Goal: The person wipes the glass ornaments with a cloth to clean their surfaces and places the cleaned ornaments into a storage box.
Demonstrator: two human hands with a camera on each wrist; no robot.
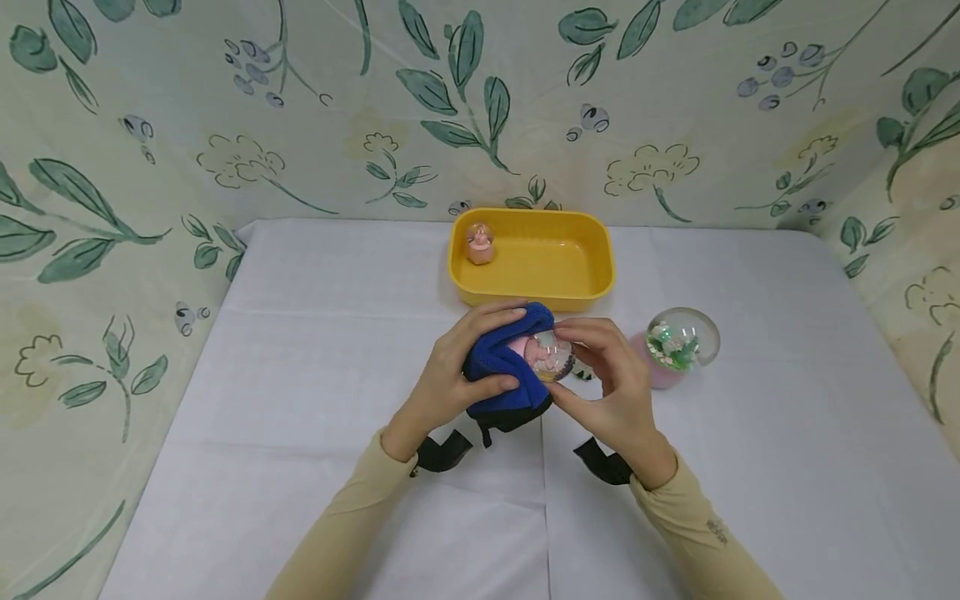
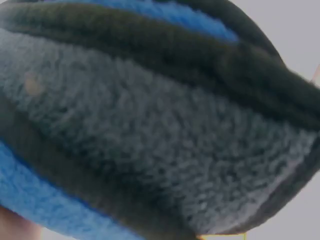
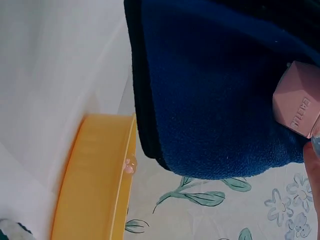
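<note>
A small snow globe (image 1: 549, 357) with a clear dome and a pink faceted base is between my two hands. My left hand (image 1: 450, 367) grips a blue cloth (image 1: 498, 358) with dark edging, which wraps the base side. With thumb and fingers, my right hand (image 1: 618, 387) pinches the globe at its dome. In the right wrist view the pink base (image 3: 297, 102) shows raised letters against the blue cloth (image 3: 220, 100). The left wrist view is mostly filled by the folded cloth (image 2: 165, 120), grey with dark bands and blue parts.
Beyond the hands stands a yellow tray (image 1: 555, 287), with a small pink snow globe (image 1: 480, 243) in its left end. A larger snow globe (image 1: 682, 342) on a pink base is right of my right hand. Another small patterned item (image 1: 583, 372) is partly hidden behind that hand.
</note>
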